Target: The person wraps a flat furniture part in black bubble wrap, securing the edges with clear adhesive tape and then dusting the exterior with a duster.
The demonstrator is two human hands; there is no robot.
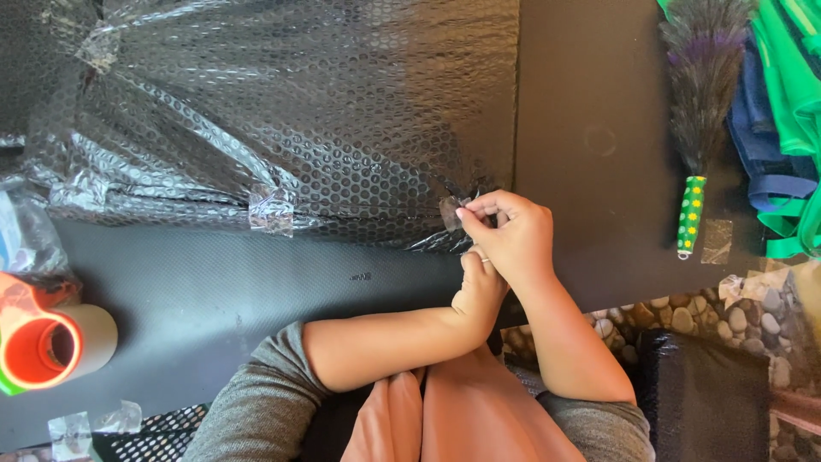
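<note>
— What do you see at the hands?

— My right hand point(513, 235) pinches a clear tape piece point(451, 211) at the crinkled bubble-wrap bundle point(282, 120), nine o'clock from it. My left hand point(479, 287) sits beneath, fingers hidden; I cannot tell its grip.

— Room around?

— Smooth black mat point(590, 128) lies bare toward twelve; a feather duster point(701, 103) lies at two o'clock.

A dark, matte tabletop point(590, 111) spreads all around the grip; below and right of it lies a pebble-patterned floor point(753, 316); daylight glares from the left.
</note>
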